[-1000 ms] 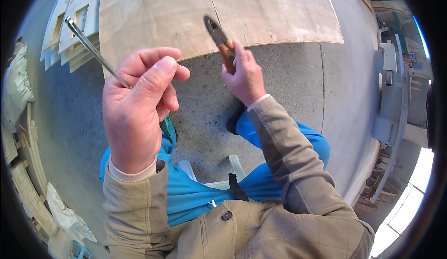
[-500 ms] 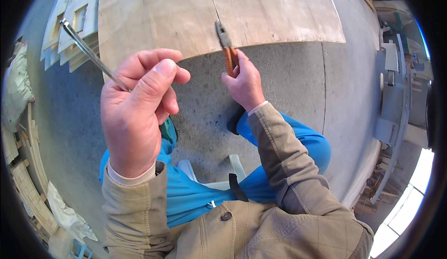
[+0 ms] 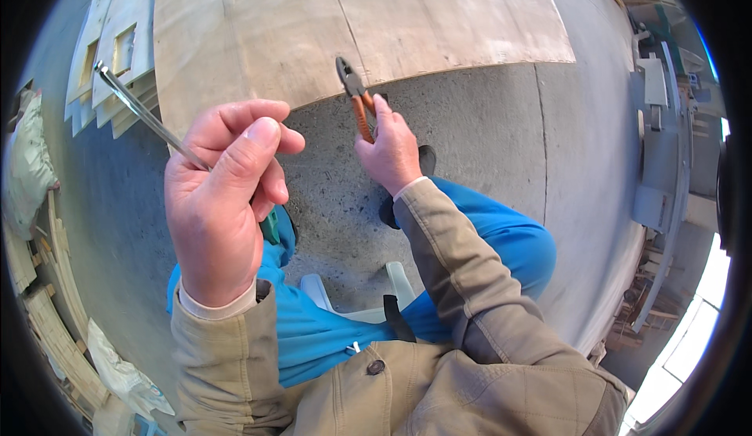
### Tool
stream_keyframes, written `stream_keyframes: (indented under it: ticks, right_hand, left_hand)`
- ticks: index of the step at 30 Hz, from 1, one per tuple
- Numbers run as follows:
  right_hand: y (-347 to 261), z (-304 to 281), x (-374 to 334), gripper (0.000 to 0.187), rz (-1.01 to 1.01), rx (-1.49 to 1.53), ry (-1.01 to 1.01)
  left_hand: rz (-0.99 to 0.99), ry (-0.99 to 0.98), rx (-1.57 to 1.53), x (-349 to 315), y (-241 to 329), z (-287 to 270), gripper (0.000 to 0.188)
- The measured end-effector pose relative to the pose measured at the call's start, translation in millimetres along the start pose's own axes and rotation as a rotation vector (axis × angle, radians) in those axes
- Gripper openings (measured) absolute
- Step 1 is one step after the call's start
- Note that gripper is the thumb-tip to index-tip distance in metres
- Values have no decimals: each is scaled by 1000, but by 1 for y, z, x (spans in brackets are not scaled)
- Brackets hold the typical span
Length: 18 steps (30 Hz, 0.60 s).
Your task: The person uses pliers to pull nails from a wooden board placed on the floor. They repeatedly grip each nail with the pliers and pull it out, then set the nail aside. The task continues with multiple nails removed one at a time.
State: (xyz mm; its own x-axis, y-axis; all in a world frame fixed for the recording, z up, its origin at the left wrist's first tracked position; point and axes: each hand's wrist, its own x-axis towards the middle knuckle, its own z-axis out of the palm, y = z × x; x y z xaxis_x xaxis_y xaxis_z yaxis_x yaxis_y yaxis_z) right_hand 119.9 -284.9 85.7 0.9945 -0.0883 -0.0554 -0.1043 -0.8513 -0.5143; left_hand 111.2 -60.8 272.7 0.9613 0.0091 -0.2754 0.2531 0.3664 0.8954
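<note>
My left hand (image 3: pixel 219 201) is raised closest to the camera, its fingers curled around a slim, shiny metal rod (image 3: pixel 145 113). The rod slants up and left out of the fist and ends in a small bent or forked tip; its lower end is hidden in the palm. Farther out, my right hand (image 3: pixel 393 154) grips a pair of pliers (image 3: pixel 354 90) by the orange handles. The dark jaws point up and left, in front of the near edge of a large plywood sheet (image 3: pixel 439 21). Whether the jaws touch the sheet, I cannot tell.
White panels (image 3: pixel 117 13) with cut-out openings are stacked left of the plywood. My blue-trousered legs straddle a pale plastic seat (image 3: pixel 317 291) on the concrete floor (image 3: pixel 486 130). Timber pieces (image 3: pixel 59 326) and white bags (image 3: pixel 31 154) lie far left; metal framing (image 3: pixel 666 170) stands right.
The pliers in my right hand have moved left and slightly down, tilting more to the left. My left hand with the rod has shifted slightly left and down.
</note>
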Motion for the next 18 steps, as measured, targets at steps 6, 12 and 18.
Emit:
stream_keyframes:
  ticks: [6,12,18]
  right_hand:
    - [-11,-31,14,81,-194,156,304]
    - [-10,-14,-5,83,-117,33,93]
    - [-4,-12,3,85,-298,187,337]
  left_hand:
    - [11,-1,1,1,0,1,20]
    - [-7,9,-2,-1,-1,-1,20]
    - [-19,13,-6,-1,1,-1,20]
